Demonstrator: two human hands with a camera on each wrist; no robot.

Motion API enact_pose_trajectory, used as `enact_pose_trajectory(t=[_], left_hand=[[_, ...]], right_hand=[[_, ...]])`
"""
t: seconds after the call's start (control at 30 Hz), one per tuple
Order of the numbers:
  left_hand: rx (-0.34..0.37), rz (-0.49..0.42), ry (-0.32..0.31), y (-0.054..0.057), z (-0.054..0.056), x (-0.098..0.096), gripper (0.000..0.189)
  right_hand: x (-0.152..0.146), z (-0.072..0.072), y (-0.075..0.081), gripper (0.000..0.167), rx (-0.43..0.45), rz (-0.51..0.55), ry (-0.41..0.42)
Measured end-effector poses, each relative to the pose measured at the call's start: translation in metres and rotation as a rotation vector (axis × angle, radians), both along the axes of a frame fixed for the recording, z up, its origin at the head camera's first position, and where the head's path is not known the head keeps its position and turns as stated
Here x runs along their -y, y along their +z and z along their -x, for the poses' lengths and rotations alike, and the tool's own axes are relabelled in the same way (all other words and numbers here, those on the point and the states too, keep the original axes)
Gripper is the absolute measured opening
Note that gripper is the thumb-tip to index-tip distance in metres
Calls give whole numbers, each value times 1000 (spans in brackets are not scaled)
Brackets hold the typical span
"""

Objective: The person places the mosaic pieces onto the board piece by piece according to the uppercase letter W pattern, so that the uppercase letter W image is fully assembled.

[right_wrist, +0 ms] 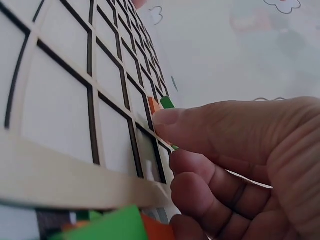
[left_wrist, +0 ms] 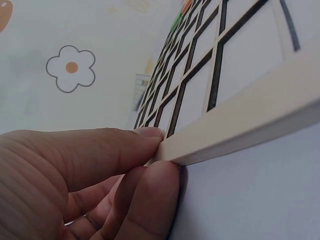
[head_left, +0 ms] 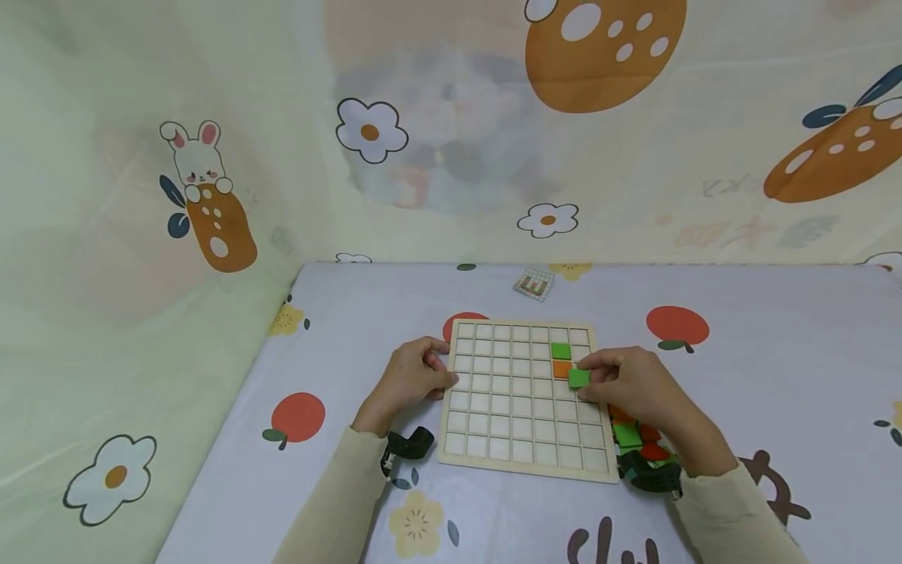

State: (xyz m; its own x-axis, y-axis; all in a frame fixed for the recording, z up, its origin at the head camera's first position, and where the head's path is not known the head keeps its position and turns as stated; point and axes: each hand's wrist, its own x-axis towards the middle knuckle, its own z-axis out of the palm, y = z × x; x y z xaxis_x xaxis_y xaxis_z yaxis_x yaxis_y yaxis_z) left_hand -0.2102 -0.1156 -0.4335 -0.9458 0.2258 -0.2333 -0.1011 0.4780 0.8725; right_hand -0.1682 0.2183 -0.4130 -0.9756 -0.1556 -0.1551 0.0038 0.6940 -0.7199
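A wooden grid board [head_left: 521, 466] lies flat on the table, divided into rows of pale square cells. At its left edge my left hand [head_left: 416, 372] pinches the frame; the left wrist view has the thumb and a finger [left_wrist: 152, 192] right at the board's rim. My right hand [head_left: 630, 384] reaches over the right side and pinches a green square tile [head_left: 579, 378] between thumb and fingers, close over a cell. Beside that tile, an orange tile [head_left: 561, 369] sits in a cell, with another green tile [head_left: 560, 350] directly behind it. In the right wrist view the thumb mostly hides the held tile.
Loose green tiles [head_left: 625, 435] and red tiles [head_left: 654, 452] are piled along the board's right edge, partly under my right wrist. A small card with a grid pattern [head_left: 534, 283] lies behind the board. Printed cloth covers the table [head_left: 352, 345] and the wall.
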Motion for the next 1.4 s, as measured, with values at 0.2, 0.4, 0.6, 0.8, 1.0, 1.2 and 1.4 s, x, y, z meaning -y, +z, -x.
enact_pose_trajectory(t=[0.2, 0.4, 0.6, 0.8, 1.0, 1.2, 1.4], left_hand=[[5, -3, 6, -1, 0, -1, 45], [1, -14, 5, -4, -1, -2, 46], [9, -24, 3, -5, -1, -1, 45], [10, -31, 2, -6, -1, -1, 46], [13, -30, 5, -6, -1, -2, 46], [8, -31, 5, -3, 0, -2, 45], [-1, -18, 4, -3, 1, 0, 45]], right_hand=[[5, -1, -2, 34, -4, -15, 8], [10, -3, -3, 34, 19, -9, 5], [13, -3, -5, 33, 26, 3, 14], [15, -4, -5, 31, 18, -6, 22], [15, -5, -6, 31, 9, -23, 23], [18, -5, -5, 31, -5, -40, 17], [20, -4, -5, 34, -9, -55, 23]])
